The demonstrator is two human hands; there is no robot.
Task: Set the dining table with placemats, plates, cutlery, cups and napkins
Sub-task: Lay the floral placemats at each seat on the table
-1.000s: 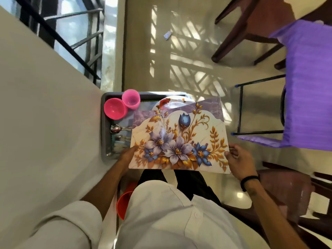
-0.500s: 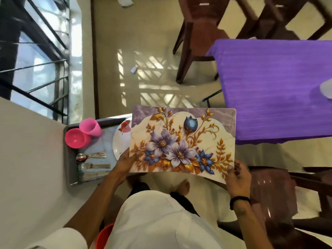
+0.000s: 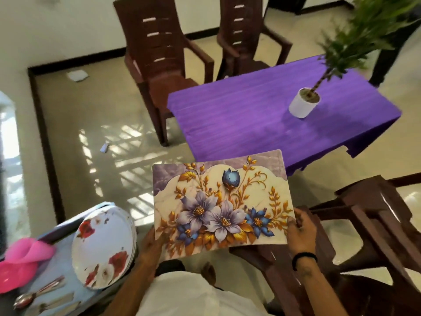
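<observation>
Now | left hand and right hand grip placemat at near corners | risk: far edge sags, catches desk rim, pot beyond

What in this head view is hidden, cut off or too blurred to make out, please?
- Left hand: fingers hidden under the placemat.
- Pink cups: motion-blurred, cut by the left edge; count unclear.
- Cutlery: blurred, types uncertain.
- Plates: stacked, number unreadable.
- Plant: top cut off.
</observation>
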